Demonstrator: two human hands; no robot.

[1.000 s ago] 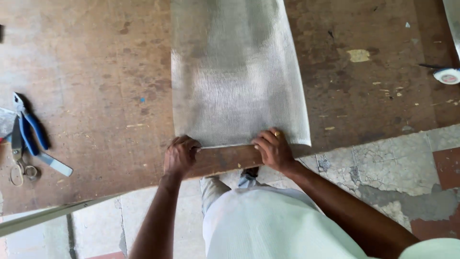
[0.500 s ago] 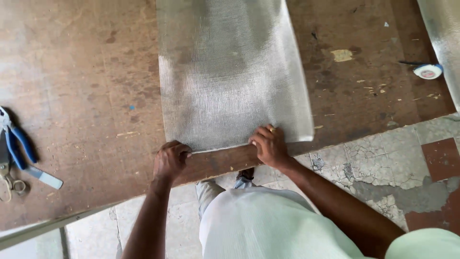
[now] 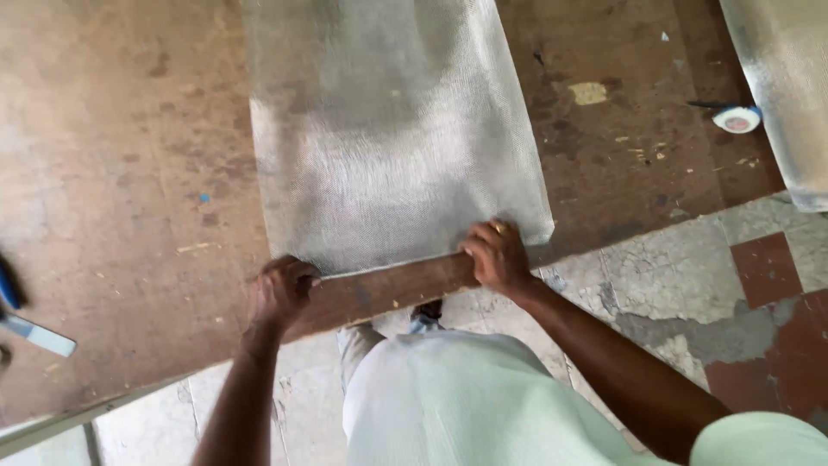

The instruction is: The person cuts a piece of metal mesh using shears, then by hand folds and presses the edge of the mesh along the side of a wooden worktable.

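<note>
A sheet of fine silver wire mesh lies flat on a worn brown wooden table, its near edge close to the table's front edge. My left hand pinches the mesh's near left corner with curled fingers. Near the mesh's near right corner, my right hand presses down on the edge, fingers bent, a ring on one finger. Both hands sit along the same near edge, about a sheet's width apart.
A second piece of mesh lies at the table's far right, with a small roll of tape beside it. A blue-handled tool shows at the left edge. Below the table is cracked tiled floor.
The view has shifted so the mesh and table sit further right and lower. The hands keep their hold on the mesh's near edge; the blue-handled tools have slid almost out of view at left.
</note>
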